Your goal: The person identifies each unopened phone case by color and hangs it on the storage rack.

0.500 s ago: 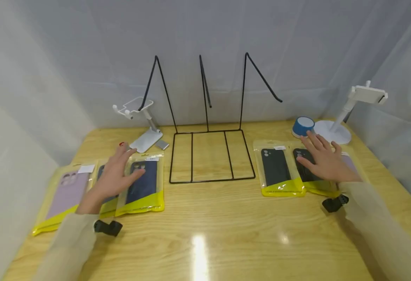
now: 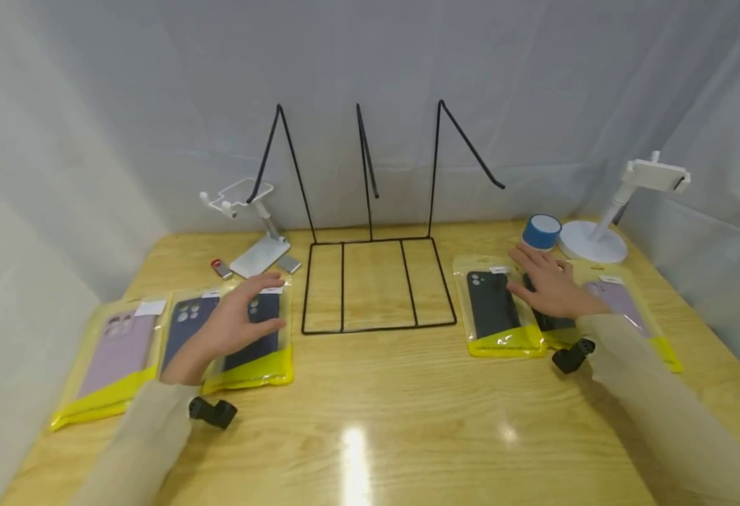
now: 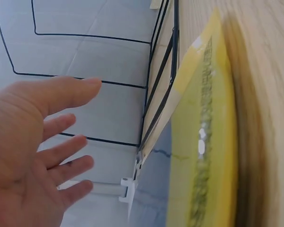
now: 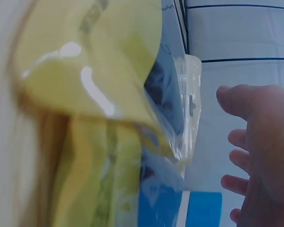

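My left hand [image 2: 233, 323] hovers over the packaged navy phone case [image 2: 258, 344] nearest the rack, thumb and fingers apart and holding nothing. Left of it lie another navy phone case [image 2: 186, 316] and a lilac one [image 2: 117, 348], each in a clear bag with a yellow lower edge. My right hand [image 2: 553, 284] is above a dark packaged phone case [image 2: 549, 325], partly hidden beneath it, with its fingers spread and holding nothing. Just left of that hand is a black phone case [image 2: 492, 306]; a second lilac case [image 2: 629, 309] lies to its right.
A black wire rack [image 2: 379, 329] with three upright hooks stands at the middle back. Behind the left cases are a white phone stand [image 2: 262, 256], a red-and-silver USB stick [image 2: 221, 268] and a small grey piece [image 2: 289, 263]. At back right are a blue-and-white cylinder [image 2: 542, 232] and another white phone stand [image 2: 594, 241].
Both hands have moved inward, the left toward the right and the right toward the left. The USB stick, the middle navy case and the right lilac case show more now.
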Available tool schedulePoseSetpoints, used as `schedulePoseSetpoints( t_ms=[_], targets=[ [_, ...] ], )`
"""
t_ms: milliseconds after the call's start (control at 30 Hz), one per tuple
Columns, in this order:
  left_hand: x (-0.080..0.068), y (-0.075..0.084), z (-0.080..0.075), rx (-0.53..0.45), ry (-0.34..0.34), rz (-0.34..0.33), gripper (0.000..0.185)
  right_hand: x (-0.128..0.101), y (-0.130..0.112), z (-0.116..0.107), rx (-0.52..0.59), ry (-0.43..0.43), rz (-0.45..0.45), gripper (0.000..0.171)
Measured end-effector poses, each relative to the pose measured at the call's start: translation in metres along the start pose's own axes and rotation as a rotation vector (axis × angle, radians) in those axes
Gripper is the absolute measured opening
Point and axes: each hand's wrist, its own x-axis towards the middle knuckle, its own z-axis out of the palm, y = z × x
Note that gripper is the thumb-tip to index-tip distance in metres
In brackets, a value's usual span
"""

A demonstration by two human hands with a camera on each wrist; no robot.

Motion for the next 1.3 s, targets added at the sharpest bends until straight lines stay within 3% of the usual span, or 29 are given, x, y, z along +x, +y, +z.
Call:
schedulePoseSetpoints(
  t_ms=[167,333,467,733,1033,1300],
  targets=[
    [0.003,0.000,0.009,-0.001,-0.060,-0.046,0.046,0.014,-0.003,0.002,0.008,-0.021,-0.006,0.063],
    [0.007,0.000,0.018,-0.006,-0.119,-0.040,0.040,0.026,-0.003,0.000,-0.020,-0.033,-0.026,0.062],
    [0.008,-0.003,0.025,-0.005,-0.109,-0.039,0.041,0.039,-0.005,0.001,-0.030,-0.073,-0.021,0.060],
    [0.010,-0.012,0.034,0.146,-0.071,0.010,0.042,0.060,-0.002,0.004,0.103,-0.147,-0.064,0.043],
    [0.013,-0.020,0.044,0.118,-0.083,0.000,0.040,0.074,-0.002,0.012,0.003,-0.104,-0.098,0.020],
    [0.016,-0.027,0.045,0.037,-0.080,-0.013,0.036,0.075,-0.015,0.006,0.113,-0.103,-0.115,0.011]
  ],
)
